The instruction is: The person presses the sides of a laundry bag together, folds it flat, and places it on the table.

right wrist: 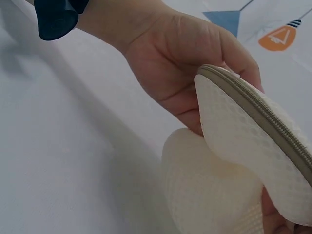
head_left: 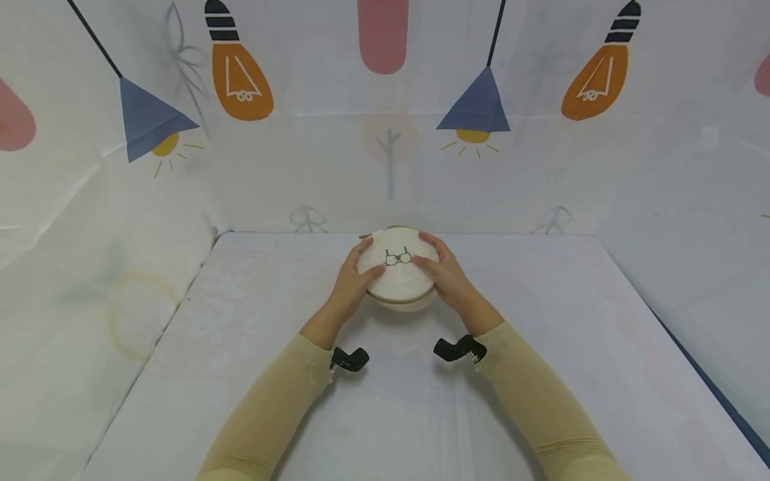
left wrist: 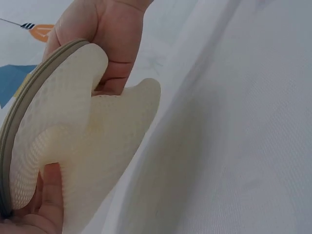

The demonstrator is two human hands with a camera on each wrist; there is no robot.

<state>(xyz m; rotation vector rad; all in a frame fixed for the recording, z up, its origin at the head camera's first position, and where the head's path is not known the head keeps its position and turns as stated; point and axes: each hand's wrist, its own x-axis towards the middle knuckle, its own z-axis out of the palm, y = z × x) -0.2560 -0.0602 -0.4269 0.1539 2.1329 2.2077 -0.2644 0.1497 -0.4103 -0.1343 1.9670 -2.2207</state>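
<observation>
A round cream mesh pouch [head_left: 397, 284] is held by both hands over the far middle of the table. Dark line art of eyeglasses [head_left: 398, 258] marks its upper face. My left hand [head_left: 349, 284] grips the left side, thumb on top. On the right side, my right hand [head_left: 452, 279] grips likewise, its thumb near the eyeglasses drawing. A taupe zipper [right wrist: 258, 107] curves along the rim in the right wrist view. Below the rim, the left wrist view shows soft, curled mesh flaps [left wrist: 107, 131]. Fingers beneath the pouch are partly hidden.
A white-covered table [head_left: 271, 401] spreads under the forearms. Behind it hangs a pale backdrop [head_left: 337, 167] printed with lamps and bulbs. Black wrist cameras [head_left: 351, 359] sit on the inner side of both wrists.
</observation>
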